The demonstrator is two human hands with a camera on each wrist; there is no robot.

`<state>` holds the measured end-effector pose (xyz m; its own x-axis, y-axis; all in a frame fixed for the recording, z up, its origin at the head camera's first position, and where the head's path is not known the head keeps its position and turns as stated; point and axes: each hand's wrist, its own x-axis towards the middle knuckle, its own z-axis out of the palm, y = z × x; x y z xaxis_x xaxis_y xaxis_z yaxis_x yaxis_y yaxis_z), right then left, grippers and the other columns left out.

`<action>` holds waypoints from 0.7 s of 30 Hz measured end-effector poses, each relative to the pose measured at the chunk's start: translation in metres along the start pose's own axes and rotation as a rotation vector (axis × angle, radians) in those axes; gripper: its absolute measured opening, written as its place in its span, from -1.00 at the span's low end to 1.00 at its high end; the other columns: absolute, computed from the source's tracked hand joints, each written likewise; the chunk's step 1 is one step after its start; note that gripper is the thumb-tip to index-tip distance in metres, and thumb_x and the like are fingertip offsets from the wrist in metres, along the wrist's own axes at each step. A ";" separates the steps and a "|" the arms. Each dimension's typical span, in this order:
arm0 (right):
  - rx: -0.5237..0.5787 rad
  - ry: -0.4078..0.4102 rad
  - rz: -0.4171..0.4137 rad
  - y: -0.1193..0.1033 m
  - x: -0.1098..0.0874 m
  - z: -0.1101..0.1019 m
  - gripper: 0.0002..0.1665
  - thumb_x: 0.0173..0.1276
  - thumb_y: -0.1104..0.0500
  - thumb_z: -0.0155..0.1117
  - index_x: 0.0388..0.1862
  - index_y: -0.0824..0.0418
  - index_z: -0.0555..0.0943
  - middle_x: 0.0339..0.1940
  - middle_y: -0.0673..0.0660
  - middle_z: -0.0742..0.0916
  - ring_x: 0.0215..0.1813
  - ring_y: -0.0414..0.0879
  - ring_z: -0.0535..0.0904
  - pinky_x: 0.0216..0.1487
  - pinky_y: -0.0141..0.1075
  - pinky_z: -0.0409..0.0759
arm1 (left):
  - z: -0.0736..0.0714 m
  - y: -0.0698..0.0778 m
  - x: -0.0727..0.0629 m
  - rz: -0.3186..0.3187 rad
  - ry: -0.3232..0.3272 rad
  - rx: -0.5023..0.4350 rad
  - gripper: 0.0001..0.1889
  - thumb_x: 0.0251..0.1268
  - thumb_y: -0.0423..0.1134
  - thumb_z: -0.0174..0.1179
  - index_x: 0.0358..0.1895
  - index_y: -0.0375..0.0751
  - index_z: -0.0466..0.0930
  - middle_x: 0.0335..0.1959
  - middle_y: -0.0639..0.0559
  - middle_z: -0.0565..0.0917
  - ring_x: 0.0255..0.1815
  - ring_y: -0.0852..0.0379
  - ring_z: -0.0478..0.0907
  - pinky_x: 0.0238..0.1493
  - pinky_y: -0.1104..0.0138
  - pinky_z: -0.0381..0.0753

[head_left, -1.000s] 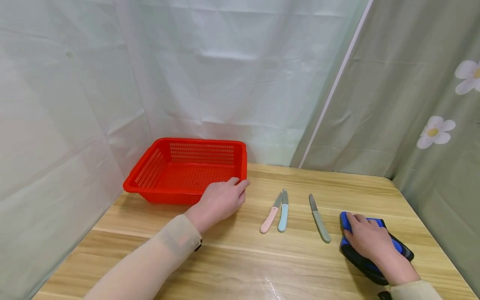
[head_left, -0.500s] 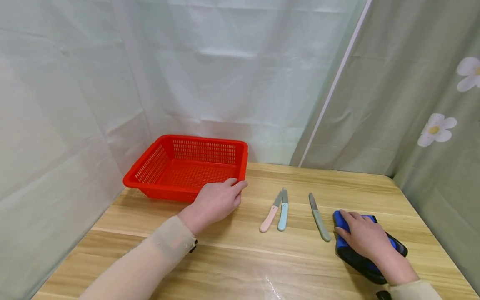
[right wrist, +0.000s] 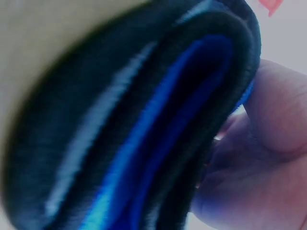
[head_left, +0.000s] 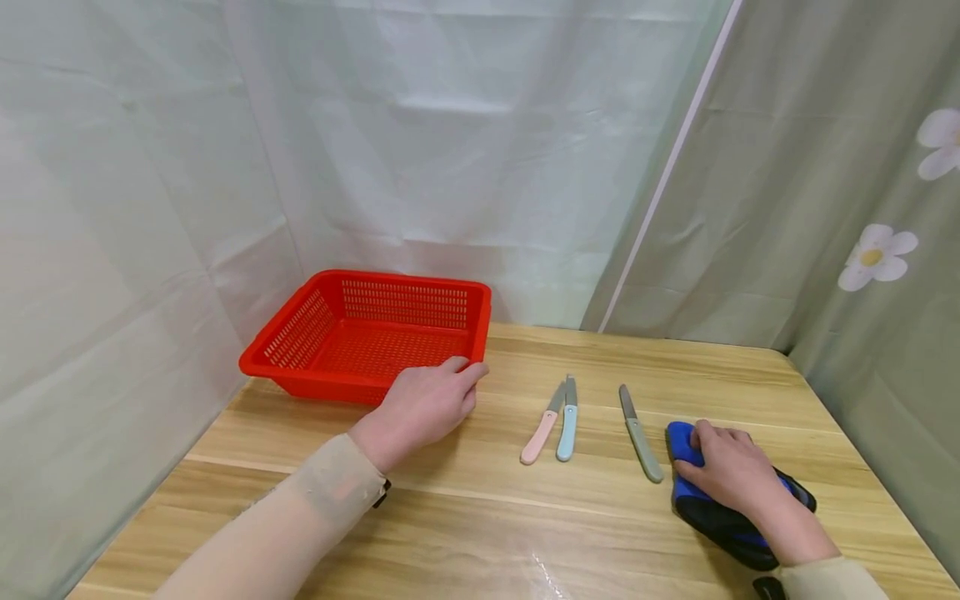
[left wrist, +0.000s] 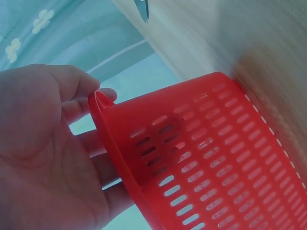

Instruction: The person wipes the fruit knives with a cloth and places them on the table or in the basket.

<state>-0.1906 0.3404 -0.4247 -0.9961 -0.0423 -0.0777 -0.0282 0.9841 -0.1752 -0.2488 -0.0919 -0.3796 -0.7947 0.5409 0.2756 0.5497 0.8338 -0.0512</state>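
My left hand (head_left: 426,402) grips the near right corner of a red plastic basket (head_left: 296,385). In the left wrist view, its thumb and fingers bend round the basket's rim (left wrist: 111,139). My right hand (head_left: 735,471) holds a folded blue and black cloth (head_left: 712,517), fingers bent on top and thumb at its left side. Up close, the right wrist view has the cloth's layered folds (right wrist: 144,124) beside the thumb. Between the hands lie a pink-handled knife (head_left: 540,437), a light-blue-handled knife (head_left: 567,432) and a grey-green-handled knife (head_left: 642,448), blades pointing away.
A wooden tabletop (head_left: 480,517) carries everything. White sheeting (head_left: 450,150) hangs behind and to the left, and a greyish curtain (head_left: 750,208) with printed flowers hangs at the right. The basket stands near the table's back left corner.
The basket and my left hand have shifted slightly left. My right hand and the cloth slid a little left, and its fingers are now more bent. The knives stayed put.
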 end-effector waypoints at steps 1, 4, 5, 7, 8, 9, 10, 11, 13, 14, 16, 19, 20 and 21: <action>-0.009 -0.011 -0.002 0.000 0.000 -0.001 -0.47 0.47 -0.08 0.55 -0.09 0.28 0.49 -0.10 0.37 0.70 0.08 0.51 0.53 0.03 0.36 0.49 | 0.000 0.000 0.000 -0.002 -0.003 -0.002 -0.61 0.61 -0.16 0.29 0.41 0.02 0.68 0.18 -0.05 0.76 -0.22 0.03 0.77 -0.39 0.19 0.70; -0.020 -0.041 0.007 0.000 0.000 -0.002 -0.44 0.45 -0.13 0.56 -0.05 0.27 0.51 0.00 0.42 0.68 0.12 0.53 0.53 0.06 0.43 0.48 | -0.001 0.001 -0.001 -0.021 -0.029 0.002 -0.59 0.62 -0.14 0.28 0.43 0.03 0.66 0.21 -0.08 0.74 -0.12 -0.03 0.78 -0.27 0.12 0.75; -0.021 -0.046 0.005 0.000 -0.001 -0.003 -0.43 0.44 -0.14 0.57 -0.02 0.27 0.52 0.04 0.46 0.67 0.13 0.54 0.53 0.07 0.45 0.48 | -0.001 0.003 -0.001 -0.035 -0.043 0.002 -0.58 0.62 -0.13 0.29 0.45 0.03 0.65 0.25 -0.10 0.72 -0.04 -0.06 0.77 -0.17 0.08 0.76; -0.020 -0.052 -0.002 0.000 -0.002 -0.003 -0.42 0.42 -0.12 0.57 0.04 0.29 0.55 0.10 0.50 0.65 0.13 0.55 0.53 0.08 0.48 0.48 | -0.002 0.006 -0.001 -0.061 -0.065 0.012 -0.54 0.61 -0.10 0.31 0.47 0.04 0.63 0.35 -0.15 0.67 0.14 -0.15 0.71 0.07 -0.05 0.73; -0.019 -0.053 -0.008 0.000 -0.002 -0.004 -0.43 0.41 -0.09 0.58 0.06 0.29 0.55 0.10 0.49 0.65 0.12 0.53 0.54 0.07 0.47 0.49 | -0.003 0.008 -0.002 -0.070 -0.069 0.021 -0.53 0.60 -0.08 0.32 0.48 0.05 0.62 0.40 -0.17 0.63 0.25 -0.19 0.66 0.18 -0.11 0.68; -0.018 -0.052 -0.016 0.000 -0.003 -0.004 -0.43 0.40 -0.06 0.58 0.09 0.29 0.56 0.10 0.48 0.64 0.09 0.51 0.55 0.05 0.46 0.51 | -0.004 0.011 -0.002 -0.073 -0.060 0.035 -0.53 0.58 -0.07 0.34 0.47 0.06 0.62 0.44 -0.18 0.60 0.33 -0.23 0.60 0.26 -0.16 0.61; -0.019 -0.047 -0.025 0.001 -0.003 -0.004 -0.44 0.38 -0.03 0.58 0.11 0.29 0.56 0.08 0.48 0.65 0.07 0.49 0.57 0.03 0.44 0.53 | -0.005 0.014 -0.003 -0.071 -0.043 0.045 -0.54 0.57 -0.07 0.36 0.45 0.06 0.63 0.47 -0.19 0.57 0.39 -0.25 0.55 0.31 -0.20 0.56; -0.022 -0.041 -0.031 0.001 -0.004 -0.004 -0.45 0.36 0.01 0.59 0.13 0.28 0.57 0.06 0.46 0.65 0.04 0.46 0.58 0.01 0.42 0.55 | -0.005 0.016 -0.004 -0.064 -0.018 0.056 -0.55 0.55 -0.07 0.38 0.42 0.06 0.64 0.49 -0.20 0.55 0.44 -0.26 0.50 0.35 -0.21 0.52; -0.028 -0.021 -0.034 0.001 -0.004 -0.004 -0.48 0.33 0.08 0.59 0.14 0.27 0.59 0.03 0.41 0.67 0.00 0.41 0.61 -0.03 0.37 0.59 | -0.006 0.022 -0.005 -0.030 0.057 0.076 -0.59 0.51 -0.09 0.41 0.34 0.04 0.67 0.48 -0.21 0.56 0.45 -0.26 0.48 0.36 -0.20 0.50; -0.029 -0.011 -0.034 0.001 -0.004 -0.003 -0.49 0.32 0.12 0.59 0.14 0.26 0.60 0.01 0.40 0.68 -0.03 0.39 0.62 -0.05 0.34 0.60 | -0.006 0.025 -0.006 -0.009 0.093 0.082 -0.62 0.50 -0.10 0.43 0.30 0.03 0.68 0.46 -0.21 0.56 0.45 -0.25 0.48 0.35 -0.18 0.50; -0.032 0.011 -0.030 0.001 -0.005 -0.003 -0.50 0.30 0.17 0.60 0.14 0.26 0.62 0.00 0.41 0.70 -0.05 0.37 0.64 -0.08 0.31 0.62 | -0.005 0.031 -0.006 0.033 0.151 0.092 -0.66 0.47 -0.12 0.45 0.23 0.00 0.70 0.41 -0.21 0.60 0.42 -0.24 0.50 0.34 -0.14 0.50; -0.029 0.034 -0.023 0.000 -0.007 -0.004 -0.51 0.30 0.21 0.60 0.15 0.27 0.64 0.01 0.42 0.72 -0.04 0.38 0.67 -0.10 0.29 0.64 | -0.005 0.039 -0.005 0.077 0.169 0.105 -0.67 0.46 -0.12 0.47 0.20 -0.05 0.72 0.36 -0.20 0.62 0.40 -0.22 0.52 0.38 -0.08 0.49; -0.028 0.039 -0.022 -0.001 -0.008 -0.005 -0.51 0.31 0.22 0.60 0.16 0.28 0.65 0.01 0.44 0.72 -0.03 0.39 0.68 -0.10 0.29 0.65 | -0.005 0.041 -0.005 0.086 0.162 0.115 -0.67 0.47 -0.11 0.47 0.21 -0.05 0.72 0.35 -0.18 0.62 0.41 -0.21 0.52 0.40 -0.06 0.49; -0.028 0.043 -0.020 -0.001 -0.009 -0.006 -0.51 0.32 0.23 0.60 0.17 0.28 0.65 0.02 0.45 0.72 -0.02 0.40 0.69 -0.10 0.29 0.65 | -0.005 0.044 -0.005 0.092 0.151 0.123 -0.65 0.47 -0.10 0.46 0.22 -0.06 0.73 0.36 -0.16 0.62 0.42 -0.19 0.52 0.43 -0.04 0.48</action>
<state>-0.1821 0.3404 -0.4181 -0.9980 -0.0549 -0.0324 -0.0495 0.9876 -0.1488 -0.2197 -0.0587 -0.3783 -0.6896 0.6005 0.4048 0.5753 0.7937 -0.1974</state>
